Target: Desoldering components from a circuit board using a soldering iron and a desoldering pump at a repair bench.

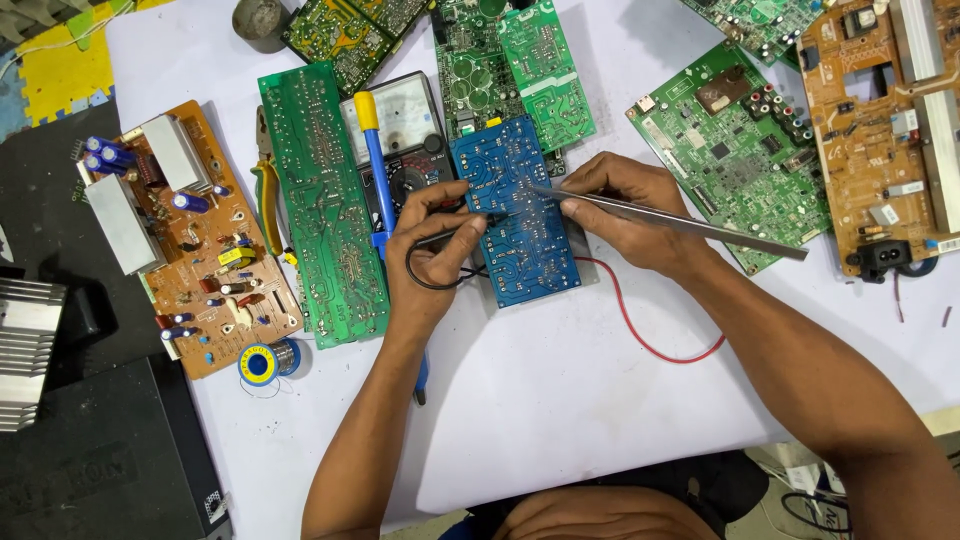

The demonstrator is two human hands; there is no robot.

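Bright, even overhead light — soft shadows under the forearms (no harsh glare); sharp focus, slight wide-angle bending at edges.

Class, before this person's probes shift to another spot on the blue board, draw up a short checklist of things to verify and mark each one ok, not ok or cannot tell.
1. Blue circuit board lies flat on the white sheet: ok.
2. Left hand grips the black probe, tip on the board: ok.
3. Right hand holds the long grey probe, tip on the board: ok.
4. Red lead free of tangles: ok.
5. Meter reading visible: cannot tell, partly covered.
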